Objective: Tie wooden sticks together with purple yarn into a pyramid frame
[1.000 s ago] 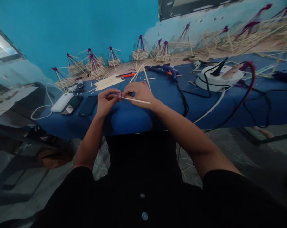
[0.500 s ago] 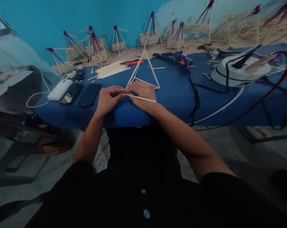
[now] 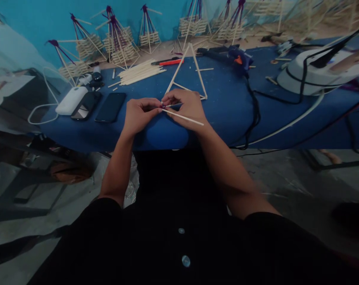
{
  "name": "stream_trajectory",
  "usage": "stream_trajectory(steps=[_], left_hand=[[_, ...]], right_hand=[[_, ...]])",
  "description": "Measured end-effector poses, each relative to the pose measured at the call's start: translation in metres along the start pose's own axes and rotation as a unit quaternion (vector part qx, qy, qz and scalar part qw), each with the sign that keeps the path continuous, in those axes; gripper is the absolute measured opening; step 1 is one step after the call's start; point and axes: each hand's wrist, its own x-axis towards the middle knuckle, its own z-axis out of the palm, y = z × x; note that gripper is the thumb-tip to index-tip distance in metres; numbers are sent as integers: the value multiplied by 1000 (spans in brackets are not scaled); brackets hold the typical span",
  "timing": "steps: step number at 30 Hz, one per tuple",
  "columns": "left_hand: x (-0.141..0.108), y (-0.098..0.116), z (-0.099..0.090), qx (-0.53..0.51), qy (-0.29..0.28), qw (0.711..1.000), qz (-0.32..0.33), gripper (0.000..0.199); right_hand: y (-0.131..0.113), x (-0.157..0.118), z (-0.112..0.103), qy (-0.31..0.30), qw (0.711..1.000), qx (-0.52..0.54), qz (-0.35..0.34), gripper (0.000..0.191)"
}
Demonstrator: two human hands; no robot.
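Observation:
A frame of thin wooden sticks (image 3: 199, 69) rises over the blue table, its sticks joined at the corners in a triangle shape. My left hand (image 3: 142, 115) pinches the frame's near corner between thumb and fingertips. At the same corner, my right hand (image 3: 188, 109) has its thumb and fingers closed, partly hiding the sticks behind it. A small purple bit (image 3: 163, 106) shows between the fingertips; what it is I cannot make out. One loose-ended stick (image 3: 185, 117) slants from that corner across the front of my right hand.
Behind the hands lie a pile of sticks (image 3: 142, 72), a red-orange cutter (image 3: 171, 62) and a blue glue gun (image 3: 240, 57). Phones (image 3: 110, 107) and a white power bank (image 3: 71, 100) are at left. A corded white device (image 3: 319, 73) stands right. Finished stick structures (image 3: 117, 39) line the wall.
The view has shifted, so the table sits higher in it. Both hands remain at the corner, with fingers slightly moved, and the purple bit shows more plainly between them.

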Motion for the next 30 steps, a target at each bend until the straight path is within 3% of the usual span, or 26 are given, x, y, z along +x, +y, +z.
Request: stream_trajectory(steps=[3, 8, 22, 30], left_hand=[[2, -1, 1, -3, -7, 1000, -7, 14], [3, -4, 3, -13, -15, 1000, -11, 11], [3, -5, 3, -12, -17, 1000, -19, 14], [8, -2, 5, 23, -36, 999, -11, 7]], right_hand=[[0, 0, -2, -10, 1000, 3, 10, 10], [3, 0, -6, -18, 1000, 16, 16, 10], [0, 2, -21, -62, 995, 75, 32, 45], [7, -3, -11, -31, 996, 69, 39, 26]])
